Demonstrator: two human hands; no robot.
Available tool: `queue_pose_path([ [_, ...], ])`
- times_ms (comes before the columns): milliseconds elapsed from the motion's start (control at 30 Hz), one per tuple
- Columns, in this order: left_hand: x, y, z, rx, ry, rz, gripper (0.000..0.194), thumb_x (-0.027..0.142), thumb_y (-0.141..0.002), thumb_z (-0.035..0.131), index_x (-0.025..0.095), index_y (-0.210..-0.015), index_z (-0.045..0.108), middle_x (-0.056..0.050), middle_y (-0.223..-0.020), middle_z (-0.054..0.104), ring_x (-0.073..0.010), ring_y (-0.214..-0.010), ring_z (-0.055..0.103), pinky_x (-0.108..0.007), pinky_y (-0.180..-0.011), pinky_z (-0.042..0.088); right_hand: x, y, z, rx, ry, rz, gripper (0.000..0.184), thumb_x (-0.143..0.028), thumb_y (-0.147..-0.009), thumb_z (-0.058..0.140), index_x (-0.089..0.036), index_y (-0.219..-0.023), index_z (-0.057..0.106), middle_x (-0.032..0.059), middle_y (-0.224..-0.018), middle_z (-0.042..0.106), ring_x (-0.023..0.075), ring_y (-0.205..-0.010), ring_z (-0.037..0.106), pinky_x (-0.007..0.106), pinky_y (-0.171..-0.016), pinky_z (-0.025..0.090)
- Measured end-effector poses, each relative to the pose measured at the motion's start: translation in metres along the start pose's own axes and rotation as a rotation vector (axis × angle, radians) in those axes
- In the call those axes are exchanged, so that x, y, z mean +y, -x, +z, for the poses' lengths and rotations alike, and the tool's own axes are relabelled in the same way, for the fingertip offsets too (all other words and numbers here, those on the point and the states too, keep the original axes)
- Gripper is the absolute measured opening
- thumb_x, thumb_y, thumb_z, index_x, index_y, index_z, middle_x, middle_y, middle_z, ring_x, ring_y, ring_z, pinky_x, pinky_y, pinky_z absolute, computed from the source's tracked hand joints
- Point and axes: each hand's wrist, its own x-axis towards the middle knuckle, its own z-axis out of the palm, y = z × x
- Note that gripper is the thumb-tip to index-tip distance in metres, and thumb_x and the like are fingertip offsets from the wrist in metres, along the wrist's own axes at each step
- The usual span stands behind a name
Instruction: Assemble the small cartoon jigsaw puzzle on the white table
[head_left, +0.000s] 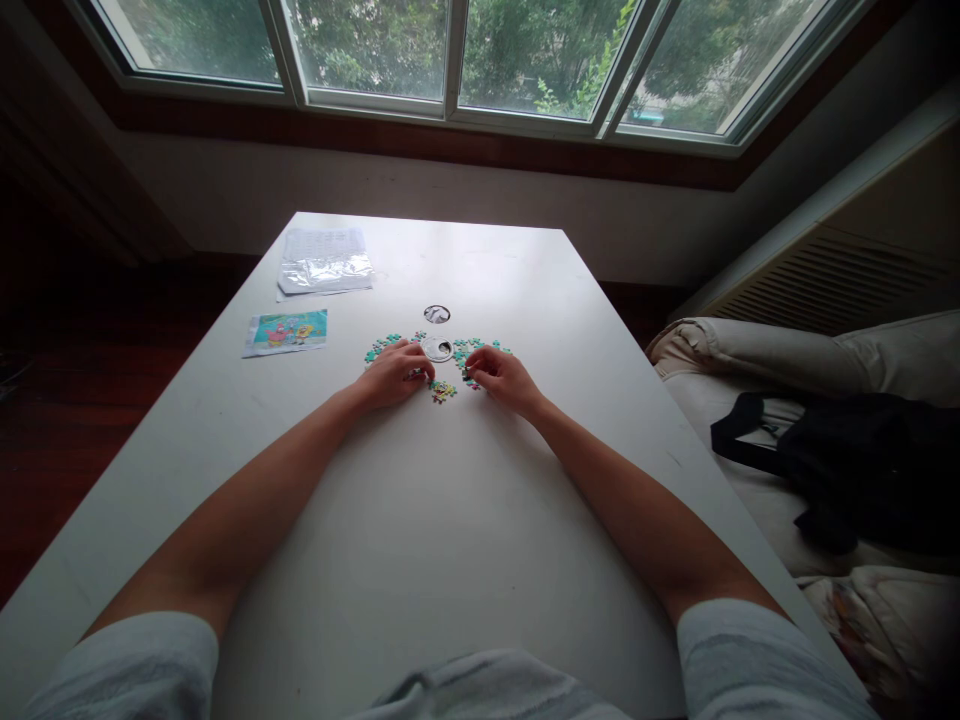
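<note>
Jigsaw puzzle pieces lie in loose groups on a white table (435, 520). My left hand (394, 375) rests with curled fingers beside the green pieces (373, 352) on the left. Its fingertips come close to a small yellowish cluster of puzzle pieces (442, 391); whether they hold a piece is too small to make out. On the other side, my right hand (504, 378) pinches a small dark puzzle piece (466, 374) between thumb and fingers. More green pieces (472, 346) spread behind that hand, partly hidden by it.
A round metal disc (437, 349) sits between the piece groups, with a round table hole (436, 314) beyond it. At left lie a colourful cartoon picture (286, 332) and a clear plastic sleeve with paper (326, 262). A couch with dark clothing (877, 470) stands right.
</note>
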Motion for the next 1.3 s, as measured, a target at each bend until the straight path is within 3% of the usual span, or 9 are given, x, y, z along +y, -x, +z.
queue_pose_path([
  [567, -0.004, 0.0, 0.001, 0.044, -0.033, -0.039, 0.018, 0.023, -0.09, 0.057, 0.025, -0.091, 0.075, -0.005, -0.098, 0.067, -0.0233, -0.095, 0.054, -0.039, -0.092, 0.041, 0.004, -0.001, 0.001, 0.002, -0.008, -0.007, 0.015, -0.027, -0.08, 0.065, -0.021, -0.094, 0.067, 0.0017, -0.083, 0.072, 0.0124, -0.064, 0.062, 0.025, -0.063, 0.048],
  [1033, 0.007, 0.0, -0.002, -0.015, -0.005, 0.021, 0.02, 0.03, -0.084, 0.066, 0.028, -0.101, 0.077, -0.005, -0.1, 0.066, -0.0235, -0.099, 0.053, -0.038, -0.095, 0.04, 0.0, 0.0, 0.002, -0.014, -0.031, -0.002, 0.017, -0.028, -0.08, 0.067, -0.02, -0.095, 0.067, 0.0001, -0.076, 0.069, 0.0114, -0.061, 0.057, 0.024, -0.06, 0.044],
  [1300, 0.01, -0.001, 0.001, -0.017, -0.028, 0.015, 0.016, 0.033, -0.085, 0.066, 0.026, -0.097, 0.076, -0.006, -0.099, 0.065, -0.0244, -0.099, 0.053, -0.04, -0.094, 0.039, 0.001, 0.0, 0.002, -0.031, -0.047, -0.006, 0.019, -0.025, -0.079, 0.064, -0.021, -0.097, 0.069, 0.0014, -0.081, 0.072, 0.0138, -0.07, 0.064, 0.026, -0.067, 0.05],
])
